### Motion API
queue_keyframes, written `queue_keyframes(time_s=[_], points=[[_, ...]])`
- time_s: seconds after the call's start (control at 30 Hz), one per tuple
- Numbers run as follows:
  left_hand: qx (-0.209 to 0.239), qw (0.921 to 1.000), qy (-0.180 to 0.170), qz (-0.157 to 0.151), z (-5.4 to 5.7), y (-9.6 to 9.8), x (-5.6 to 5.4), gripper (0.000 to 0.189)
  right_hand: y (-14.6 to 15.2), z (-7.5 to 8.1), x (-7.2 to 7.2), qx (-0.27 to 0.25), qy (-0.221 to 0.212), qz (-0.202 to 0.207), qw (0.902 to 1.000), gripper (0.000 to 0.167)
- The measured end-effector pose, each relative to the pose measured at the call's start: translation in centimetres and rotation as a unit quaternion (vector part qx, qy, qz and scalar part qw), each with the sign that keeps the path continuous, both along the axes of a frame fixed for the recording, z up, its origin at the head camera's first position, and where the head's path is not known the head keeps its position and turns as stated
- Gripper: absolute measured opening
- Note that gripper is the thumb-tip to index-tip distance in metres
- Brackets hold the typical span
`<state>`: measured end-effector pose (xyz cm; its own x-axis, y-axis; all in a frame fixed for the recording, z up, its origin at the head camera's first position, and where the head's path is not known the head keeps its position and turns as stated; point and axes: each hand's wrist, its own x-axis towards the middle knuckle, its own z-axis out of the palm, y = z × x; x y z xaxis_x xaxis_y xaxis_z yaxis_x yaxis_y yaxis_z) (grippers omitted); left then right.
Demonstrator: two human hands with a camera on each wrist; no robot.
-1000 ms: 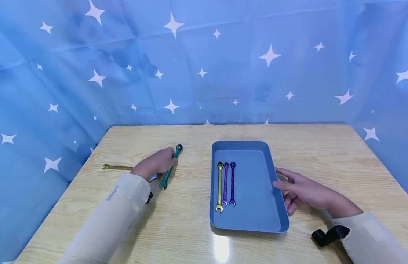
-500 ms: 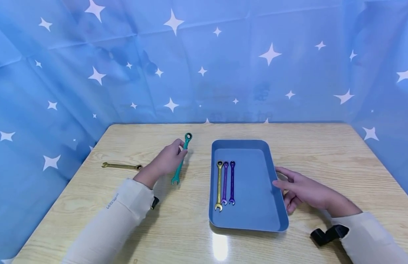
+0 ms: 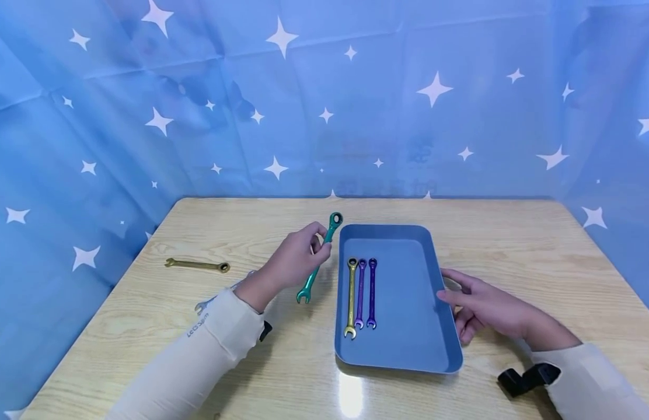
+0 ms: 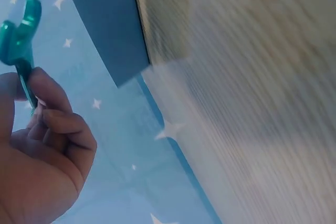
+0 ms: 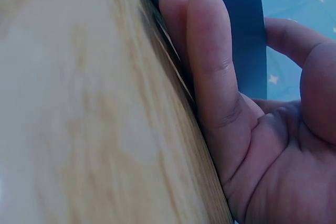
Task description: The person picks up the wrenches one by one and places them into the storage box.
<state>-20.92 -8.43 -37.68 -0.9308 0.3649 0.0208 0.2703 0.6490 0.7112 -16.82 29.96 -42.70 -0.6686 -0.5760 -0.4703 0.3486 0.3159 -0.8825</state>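
My left hand pinches a green combination wrench mid-shank, just left of the blue tray. Its ring end points up and away, its open jaw toward me. In the left wrist view the wrench's open end rises above curled fingers. Inside the tray, along its left side, a gold wrench and two purple wrenches lie side by side. My right hand holds the tray's right wall, thumb at the rim and fingers against the outside.
Another gold wrench lies on the wooden table at the left. A silver-blue wrench lies nearer, mostly hidden by my left forearm. A blue star-patterned cloth hangs behind the table.
My left hand has lifted the green wrench and carried it right, up to the tray's left side. The silver-blue wrench now shows beside the left sleeve. The right hand has stayed on the tray.
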Motion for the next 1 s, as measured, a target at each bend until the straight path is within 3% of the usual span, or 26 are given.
queue_keyframes(time_s=[0.37, 0.7, 1.0], points=[[-0.005, 0.9982, 0.031, -0.050, 0.5, 2.5, 1.2, 0.023, 0.1, 0.1, 0.2, -0.003, 0.002, 0.000, 1.0000, 0.083], [0.022, 0.9965, 0.007, -0.080, 0.8, 5.1, 1.7, 0.022, 0.1, 0.3, -0.1, 0.008, 0.008, -0.002, 0.9999, 0.083], [0.015, 0.9951, 0.000, -0.098, 0.1, 6.8, 2.0, 0.016, 0.0, 0.1, 0.1, -0.004, 0.006, 0.003, 1.0000, 0.082]])
